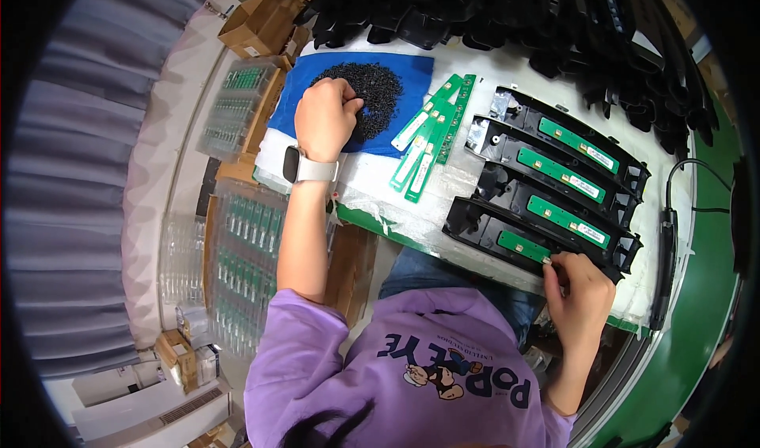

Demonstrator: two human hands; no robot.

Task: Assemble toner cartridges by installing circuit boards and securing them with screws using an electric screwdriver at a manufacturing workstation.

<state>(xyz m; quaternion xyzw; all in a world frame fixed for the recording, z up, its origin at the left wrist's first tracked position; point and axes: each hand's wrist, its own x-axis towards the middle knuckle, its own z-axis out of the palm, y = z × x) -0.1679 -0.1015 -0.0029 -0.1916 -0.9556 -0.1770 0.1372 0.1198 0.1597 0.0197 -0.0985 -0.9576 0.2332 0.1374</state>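
Observation:
At the far left of the table, my left hand [326, 115] has its fingers closed at the edge of a heap of tiny black screws [378, 84], which lies on a blue cloth [419, 64]. Whatever is between the fingertips is too small to make out. My right hand [580, 290] pinches the right end of a green circuit board [520, 245] in the nearest black plastic housing [475, 225]. Beyond it lie several more housings in a row, each with a green circuit board [568, 220] inside. Several loose circuit boards [427, 143] overlap between the cloth and the housings.
A big pile of black plastic parts [475, 13] covers the table's far side. On the right lies a black rod-shaped tool [663, 270] with a cable. Clear plastic trays [245, 266] of boards and a cardboard box [257, 24] stand left of the table.

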